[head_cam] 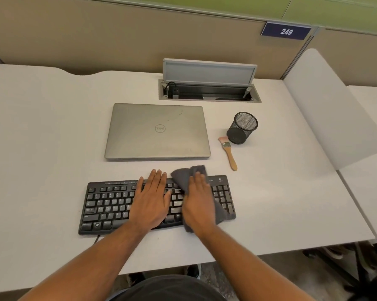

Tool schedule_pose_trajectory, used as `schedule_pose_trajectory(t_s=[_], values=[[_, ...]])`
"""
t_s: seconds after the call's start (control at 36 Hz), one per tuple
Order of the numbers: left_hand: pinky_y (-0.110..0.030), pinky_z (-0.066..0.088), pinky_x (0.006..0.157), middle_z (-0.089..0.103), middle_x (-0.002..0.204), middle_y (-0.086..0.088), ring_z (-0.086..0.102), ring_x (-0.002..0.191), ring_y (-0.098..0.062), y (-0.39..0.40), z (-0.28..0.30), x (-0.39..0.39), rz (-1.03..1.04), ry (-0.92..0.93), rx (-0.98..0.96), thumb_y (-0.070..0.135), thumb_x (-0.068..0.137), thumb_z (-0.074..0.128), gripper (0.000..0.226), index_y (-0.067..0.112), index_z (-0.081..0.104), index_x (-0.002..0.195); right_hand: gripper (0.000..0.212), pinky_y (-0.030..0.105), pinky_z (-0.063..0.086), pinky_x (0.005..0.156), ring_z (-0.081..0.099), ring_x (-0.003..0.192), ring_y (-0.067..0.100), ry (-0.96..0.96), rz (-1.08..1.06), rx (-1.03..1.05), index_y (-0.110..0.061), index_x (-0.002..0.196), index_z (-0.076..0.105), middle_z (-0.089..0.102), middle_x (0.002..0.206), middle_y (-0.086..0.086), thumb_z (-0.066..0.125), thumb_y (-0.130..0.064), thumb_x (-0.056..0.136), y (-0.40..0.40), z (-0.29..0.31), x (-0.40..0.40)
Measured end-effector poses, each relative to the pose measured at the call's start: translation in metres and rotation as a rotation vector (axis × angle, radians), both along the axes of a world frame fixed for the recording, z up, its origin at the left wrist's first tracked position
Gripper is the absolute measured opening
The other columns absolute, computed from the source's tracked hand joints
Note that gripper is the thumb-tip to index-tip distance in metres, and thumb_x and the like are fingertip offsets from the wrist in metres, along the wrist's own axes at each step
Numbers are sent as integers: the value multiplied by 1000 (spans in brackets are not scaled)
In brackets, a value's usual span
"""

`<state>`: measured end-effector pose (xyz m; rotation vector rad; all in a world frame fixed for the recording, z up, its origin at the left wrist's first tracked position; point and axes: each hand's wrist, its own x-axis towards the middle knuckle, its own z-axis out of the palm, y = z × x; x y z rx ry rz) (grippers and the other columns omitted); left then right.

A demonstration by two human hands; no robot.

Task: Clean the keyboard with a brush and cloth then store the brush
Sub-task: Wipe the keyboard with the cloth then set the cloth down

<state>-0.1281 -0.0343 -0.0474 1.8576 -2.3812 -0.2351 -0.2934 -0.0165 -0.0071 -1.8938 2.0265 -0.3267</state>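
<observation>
Cloth soft, limp; best worked under a flat palm. My right hand presses it, fingers straight, onto the keyboard near the tabletop's front edge. Left hand flat on the keys, steadying. Brush light, stiff, lies right of the laptop; take by handle.

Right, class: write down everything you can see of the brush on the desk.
The brush is a small flat paintbrush with pale pinkish bristles, a metal band and a light wooden handle. It lies flat on the white desk, bristles pointing away from the person, handle towards them. It sits right of the closed laptop, its bristles close beside the black mesh pen cup. Neither hand touches it.
</observation>
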Motion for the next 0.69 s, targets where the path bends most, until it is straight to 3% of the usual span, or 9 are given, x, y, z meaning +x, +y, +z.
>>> schedule_pose_trajectory(t_s=[0.11,0.17,0.28,0.36,0.44,0.56,0.69], values=[[-51,19,125,39,161,-8,28,153,-22,0,0,1,-2,16,-12,44,104,20,65,11,38,156,69,28,-6,127,1,161,17,-31,140,80,-12,166,15,6,175,4,39,-9,102,15,1,-4],[-52,21,125,38,162,-8,28,153,-22,0,0,1,-6,5,-15,44,104,21,65,11,37,157,67,33,3,131,6,160,15,-26,133,56,-16,165,22,11,174,-1,41,-7,102,19,3,-25],[-51,17,126,34,164,-6,22,155,-21,0,2,2,-4,-12,-6,47,105,18,65,13,33,159,57,38,17,130,22,157,22,-57,-127,34,-12,155,44,30,169,3,38,-1,99,8,12,-65],[-52,18,126,35,164,-7,23,155,-21,1,2,2,-10,-17,-5,47,105,17,65,13,33,159,50,47,37,119,42,141,31,-42,-267,31,-7,139,55,48,152,10,35,1,94,-1,11,-82],[-53,18,125,34,164,-7,23,155,-22,0,1,1,-8,-21,0,46,105,16,65,12,32,159,40,46,44,108,47,126,30,-19,-280,16,-5,127,58,53,134,11,37,2,94,1,10,-74],[-54,20,125,36,163,-9,25,154,-23,1,0,1,-4,-21,-5,44,105,20,64,11,34,158,39,42,49,100,47,122,28,-19,-134,-20,-5,127,59,50,131,9,50,1,90,11,5,-44],[-53,20,124,38,161,-9,28,153,-23,1,1,0,2,-10,-17,43,105,20,64,10,37,157,40,40,46,109,43,133,26,-9,28,8,-9,133,58,49,139,5,52,-5,93,18,6,-29]])
